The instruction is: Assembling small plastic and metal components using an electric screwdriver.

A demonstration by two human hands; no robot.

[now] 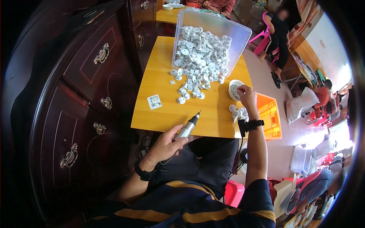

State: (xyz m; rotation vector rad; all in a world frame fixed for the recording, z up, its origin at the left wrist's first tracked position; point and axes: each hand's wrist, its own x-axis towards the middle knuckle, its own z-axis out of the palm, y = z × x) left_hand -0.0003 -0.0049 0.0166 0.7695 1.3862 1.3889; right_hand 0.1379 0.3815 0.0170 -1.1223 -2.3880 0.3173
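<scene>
My left hand (164, 146) is wrapped round a silver and black electric screwdriver (185, 131), its bit pointing up and away over the table's near edge. At the right side of the table, my right hand (248, 97) reaches into a small white bowl (231, 93) of tiny metal pieces that look like screws (234, 89). Its fingers are pinched together, and what they hold is too small to make out. Many round white plastic parts (201, 49) spill from a tipped clear bin (238, 41) onto the table. Several more white parts (239, 113) lie below the bowl, near my right wrist.
The yellow wooden table (156, 68) carries a small white printed card (154, 102) on its left. An orange plastic basket (270, 114) stands against its right edge. Dark wooden drawers (87, 76) rise on the left. Other people sit farther off; a pink stool (233, 193) is beside me.
</scene>
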